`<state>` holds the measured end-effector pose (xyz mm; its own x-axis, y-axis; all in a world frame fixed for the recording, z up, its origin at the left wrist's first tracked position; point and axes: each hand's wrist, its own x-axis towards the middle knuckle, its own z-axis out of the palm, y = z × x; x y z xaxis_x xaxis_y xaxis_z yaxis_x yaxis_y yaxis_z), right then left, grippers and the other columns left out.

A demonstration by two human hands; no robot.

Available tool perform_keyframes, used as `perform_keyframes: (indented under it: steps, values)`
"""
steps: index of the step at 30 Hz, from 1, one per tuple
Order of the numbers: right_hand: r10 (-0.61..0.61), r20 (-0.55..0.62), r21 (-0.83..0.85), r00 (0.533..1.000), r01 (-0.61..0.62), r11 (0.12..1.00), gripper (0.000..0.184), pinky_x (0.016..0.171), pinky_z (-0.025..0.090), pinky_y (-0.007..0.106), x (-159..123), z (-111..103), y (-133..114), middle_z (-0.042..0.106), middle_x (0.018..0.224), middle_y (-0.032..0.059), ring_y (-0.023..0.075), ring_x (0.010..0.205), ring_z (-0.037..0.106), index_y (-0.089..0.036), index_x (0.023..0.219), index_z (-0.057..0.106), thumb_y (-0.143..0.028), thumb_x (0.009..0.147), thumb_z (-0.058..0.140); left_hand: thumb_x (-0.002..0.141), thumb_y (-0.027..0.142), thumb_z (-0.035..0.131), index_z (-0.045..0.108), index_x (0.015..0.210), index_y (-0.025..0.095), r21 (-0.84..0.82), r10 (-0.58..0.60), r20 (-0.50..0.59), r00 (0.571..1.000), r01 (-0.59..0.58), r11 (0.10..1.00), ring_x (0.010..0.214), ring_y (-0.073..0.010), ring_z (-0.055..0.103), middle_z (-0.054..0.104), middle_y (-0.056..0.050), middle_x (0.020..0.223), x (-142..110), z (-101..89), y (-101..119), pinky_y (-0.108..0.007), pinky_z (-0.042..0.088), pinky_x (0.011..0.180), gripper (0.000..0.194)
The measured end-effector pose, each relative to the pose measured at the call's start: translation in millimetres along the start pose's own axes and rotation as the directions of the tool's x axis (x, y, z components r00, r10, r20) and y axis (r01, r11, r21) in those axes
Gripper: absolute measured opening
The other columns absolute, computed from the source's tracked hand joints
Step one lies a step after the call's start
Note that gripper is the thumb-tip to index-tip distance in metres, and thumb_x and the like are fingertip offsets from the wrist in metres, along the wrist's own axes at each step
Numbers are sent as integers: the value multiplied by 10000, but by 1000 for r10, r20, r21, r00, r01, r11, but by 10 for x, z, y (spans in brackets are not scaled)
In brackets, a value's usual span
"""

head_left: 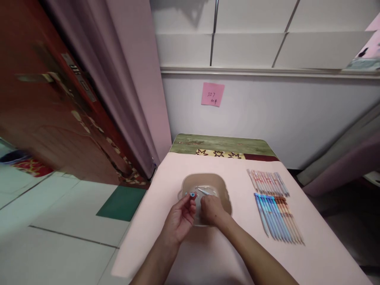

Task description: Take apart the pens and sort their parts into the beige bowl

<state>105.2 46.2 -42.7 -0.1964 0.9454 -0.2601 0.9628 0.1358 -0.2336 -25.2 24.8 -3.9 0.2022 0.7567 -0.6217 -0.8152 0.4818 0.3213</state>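
Observation:
My left hand (pixel 181 215) is at the near left side of a beige plastic basin (pixel 224 184). Its thumb and fingers pinch a small blue tube-shaped pen part (pixel 192 194), seen end-on with its round opening toward me. My right hand (pixel 211 209) reaches over the near right part of the basin with fingers curled down into it. Whatever those fingers hold is hidden. A slim pale-blue and white pen piece (pixel 203 191) shows just beyond the right knuckles, inside the basin. Other small bits in there are too small to name.
The basin stands on a table with a pale pink cover (pixel 237 253). To its right lie a row of blue and brown pens (pixel 277 217) and, behind that, a row of pinkish pens (pixel 268 183). A pink note (pixel 213 94) is on the wall; a red-brown door (pixel 68 118) stands left.

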Motion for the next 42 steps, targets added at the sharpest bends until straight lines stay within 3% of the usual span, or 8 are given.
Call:
perform_keyframes:
  steps: [3,5,8,12,19,33,40,42]
  values:
    - [31,-114,96,993,-20,995,233,657,468,288,-165,-172,93,714,859,151,248,781,673,-129,926,670,-202,784,502,856,60,525,612,840,45,-23,-7,13,1000,8,1000,514,-72,590,682,-98,752,-16,24,9,-146,496,438,90]
    - [36,-234,317,972,41,947,168,593,440,239,-318,-302,167,700,740,73,182,669,646,-165,864,645,-214,808,495,854,66,531,617,833,52,-26,-11,29,1000,12,1000,508,-74,587,683,-97,749,-15,36,-6,-149,493,433,90]
    - [67,-359,645,931,196,738,118,531,417,201,-546,-449,221,641,612,-3,124,556,581,-185,770,618,-269,816,548,848,73,542,628,826,62,-7,-31,53,998,32,999,495,-74,581,682,-84,731,3,49,-75,-156,493,429,89]
    - [113,-407,826,906,313,468,143,554,463,206,-721,-507,169,672,701,9,130,610,605,-182,838,651,-315,800,612,835,74,563,634,824,64,25,-47,48,998,45,999,495,-75,588,680,-65,718,23,55,-190,-159,505,439,72]
    - [109,-476,780,873,361,511,99,611,507,222,-751,-441,126,707,748,13,141,651,655,-203,858,680,-239,805,604,819,59,582,631,836,61,95,-12,42,999,8,995,495,-70,590,667,-51,685,-15,33,-277,-146,509,444,51]
    - [115,-354,838,928,260,480,82,569,467,212,-769,-399,162,673,666,-3,130,601,622,-188,779,649,-270,778,650,756,53,660,619,828,109,170,40,73,997,-51,984,497,-69,581,630,-8,638,-34,-13,-413,-145,478,441,100]
    - [44,-48,996,998,45,73,345,422,332,171,-503,-232,259,531,542,-60,63,456,437,-158,767,592,-405,618,782,791,78,629,625,822,73,170,-43,31,999,37,985,455,-57,530,596,-10,588,-65,15,-373,-143,432,398,32]
    - [-5,14,999,1000,-14,33,387,396,308,164,-451,-229,253,524,537,-65,53,428,404,-153,798,592,-433,608,780,801,75,615,625,821,65,158,-62,27,998,57,986,453,-57,525,592,-13,586,-57,19,-336,-142,427,394,25]
